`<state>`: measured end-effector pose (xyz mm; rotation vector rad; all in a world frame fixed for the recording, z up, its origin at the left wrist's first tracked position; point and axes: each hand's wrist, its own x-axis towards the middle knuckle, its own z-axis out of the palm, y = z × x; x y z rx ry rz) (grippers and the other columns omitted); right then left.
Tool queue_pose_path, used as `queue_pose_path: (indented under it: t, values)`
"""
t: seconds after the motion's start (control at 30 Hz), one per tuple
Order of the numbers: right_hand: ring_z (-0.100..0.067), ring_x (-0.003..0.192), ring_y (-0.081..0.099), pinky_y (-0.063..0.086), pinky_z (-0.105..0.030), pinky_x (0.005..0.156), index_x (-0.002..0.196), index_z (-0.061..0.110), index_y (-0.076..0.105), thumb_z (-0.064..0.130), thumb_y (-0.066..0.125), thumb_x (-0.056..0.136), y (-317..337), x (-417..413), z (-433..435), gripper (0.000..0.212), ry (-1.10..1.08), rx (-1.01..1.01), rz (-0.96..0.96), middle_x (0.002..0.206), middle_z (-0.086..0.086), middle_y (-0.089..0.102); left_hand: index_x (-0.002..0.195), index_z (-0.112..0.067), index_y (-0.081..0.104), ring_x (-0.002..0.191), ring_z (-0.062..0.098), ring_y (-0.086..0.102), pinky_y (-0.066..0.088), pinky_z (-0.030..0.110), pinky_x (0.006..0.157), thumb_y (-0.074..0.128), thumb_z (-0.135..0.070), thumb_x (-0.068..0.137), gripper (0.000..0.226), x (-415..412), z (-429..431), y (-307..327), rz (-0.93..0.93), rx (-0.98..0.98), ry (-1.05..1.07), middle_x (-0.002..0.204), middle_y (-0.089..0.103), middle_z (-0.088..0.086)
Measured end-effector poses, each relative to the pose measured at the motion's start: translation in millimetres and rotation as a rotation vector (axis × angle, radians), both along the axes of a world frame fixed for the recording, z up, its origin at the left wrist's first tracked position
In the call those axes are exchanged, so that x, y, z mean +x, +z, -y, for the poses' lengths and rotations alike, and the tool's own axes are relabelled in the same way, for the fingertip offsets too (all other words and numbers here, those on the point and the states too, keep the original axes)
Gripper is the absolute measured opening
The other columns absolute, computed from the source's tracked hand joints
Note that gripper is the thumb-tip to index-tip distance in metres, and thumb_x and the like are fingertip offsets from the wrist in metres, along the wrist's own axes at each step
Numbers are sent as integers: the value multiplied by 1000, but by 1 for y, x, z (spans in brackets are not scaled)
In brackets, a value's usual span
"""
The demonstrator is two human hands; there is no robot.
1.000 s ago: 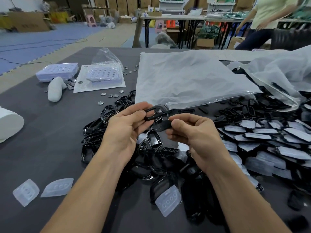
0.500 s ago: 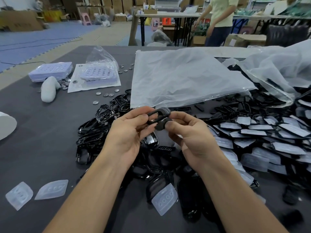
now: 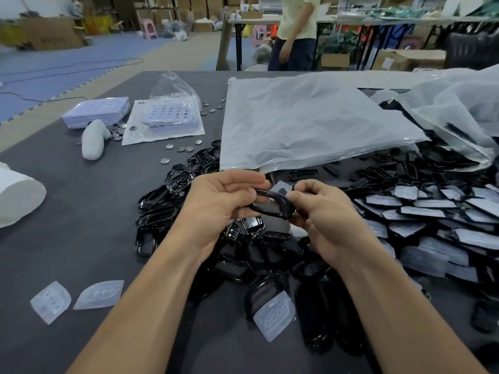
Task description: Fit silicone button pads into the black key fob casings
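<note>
Both the left hand (image 3: 221, 203) and right hand (image 3: 324, 214) grip one black casing (image 3: 272, 205), its ends hidden by fingers.

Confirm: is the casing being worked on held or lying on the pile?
Held: left hand and right hand both grip the casing above the pile.

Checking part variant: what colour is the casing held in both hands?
Glossy black; the key fob casing shows best in the head view.
</note>
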<state>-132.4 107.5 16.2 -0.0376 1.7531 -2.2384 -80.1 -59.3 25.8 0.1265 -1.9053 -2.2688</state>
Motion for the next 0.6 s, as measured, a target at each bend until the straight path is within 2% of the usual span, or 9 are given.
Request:
queue_pose_path:
  t: [0.13, 0.27, 0.4, 0.47, 0.53, 0.6]
  values:
    - [-15, 54, 59, 47, -25, 52, 72, 15, 59, -6, 64, 93, 3, 0, -4, 30, 56, 68, -29, 60, -1, 63, 91, -7, 81, 74, 13, 76, 59, 19, 59, 61, 16, 91, 30, 1, -4, -1, 11, -121, -24, 85, 80, 9]
    - [-20, 64, 60, 41, -28, 54, 78, 18, 67, 3, 59, 98, 1, 3, -2, 27, 146, 225, -95, 74, -8, 70, 79, -14, 84, 65, 9, 70, 55, 21, 59, 64, 17, 84, 38, 0, -8, -6, -3, -289, 36, 65, 72, 8]
    - [-25, 77, 56, 40, -37, 66, 90, 20, 71, 12, 70, 89, 2, 5, -3, 8, 240, 206, -95, 86, -9, 69, 77, -32, 84, 66, 16, 70, 61, 38, 72, 72, 2, 80, 36, -1, -10, -9, 0, -452, 152, 73, 78, 4]
    - [-19, 69, 60, 42, -34, 61, 100, 18, 64, -1, 69, 85, 2, 4, -6, 25, 288, 197, -101, 85, -6, 74, 81, -44, 82, 71, 12, 75, 63, 36, 77, 80, -14, 74, 31, 0, -13, -9, 9, -472, 220, 79, 80, -9]
    - [-16, 63, 60, 41, -32, 56, 102, 18, 61, -12, 64, 86, 1, 3, -7, 34, 284, 192, -98, 81, -3, 75, 89, -47, 80, 76, 5, 76, 63, 32, 76, 84, -28, 68, 29, 0, -16, -9, 30, -433, 306, 89, 79, -21]
    - [-24, 71, 60, 42, -34, 59, 101, 18, 60, -13, 63, 84, 0, 0, -9, 35, 255, 157, -80, 81, -6, 75, 90, -40, 80, 70, 6, 75, 59, 25, 64, 87, -33, 72, 21, -1, -18, -10, 63, -364, 320, 86, 79, -16]
